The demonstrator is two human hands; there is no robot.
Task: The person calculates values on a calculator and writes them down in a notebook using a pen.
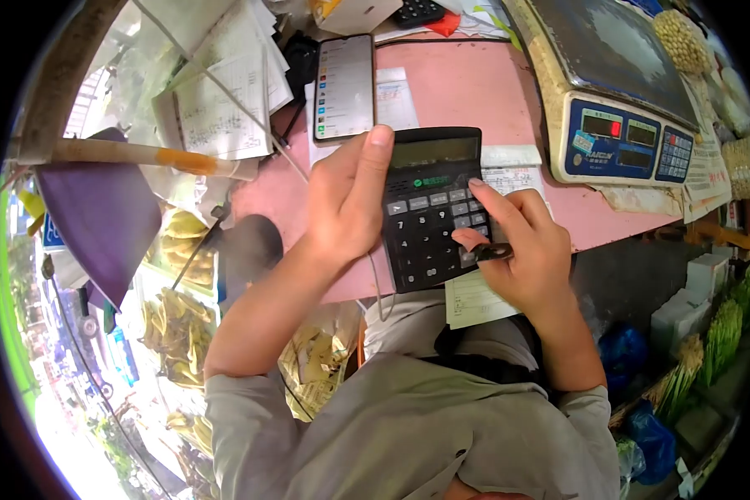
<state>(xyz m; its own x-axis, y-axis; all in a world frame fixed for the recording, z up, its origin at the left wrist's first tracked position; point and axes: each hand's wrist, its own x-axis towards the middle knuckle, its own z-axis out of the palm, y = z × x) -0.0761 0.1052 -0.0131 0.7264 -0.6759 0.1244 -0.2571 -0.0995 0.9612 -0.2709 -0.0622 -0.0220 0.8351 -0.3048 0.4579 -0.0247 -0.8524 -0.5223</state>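
Note:
My left hand [350, 196] is closed around the left edge of a black calculator [417, 250], its thumb pointing up along the side. The calculator is tilted, with its display at the far end. Over its right side is my right hand [529, 242], the index fingertip at the upper right keys. A short dark pen-like object [493, 252] sticks out between that hand's thumb and curled fingers; most of it is hidden. Beneath the right hand and the calculator lies a pale green paper slip [475, 300]. Another printed sheet [512, 179] lies behind the calculator.
A smartphone [344, 87] with a lit screen lies on the pink tabletop [450, 79]. A weighing scale [617, 137] stands at right. Papers [217, 100] are piled at the back left, near a purple sheet [100, 217]. Green vegetables [717, 342] and blue bags [650, 442] are lower right.

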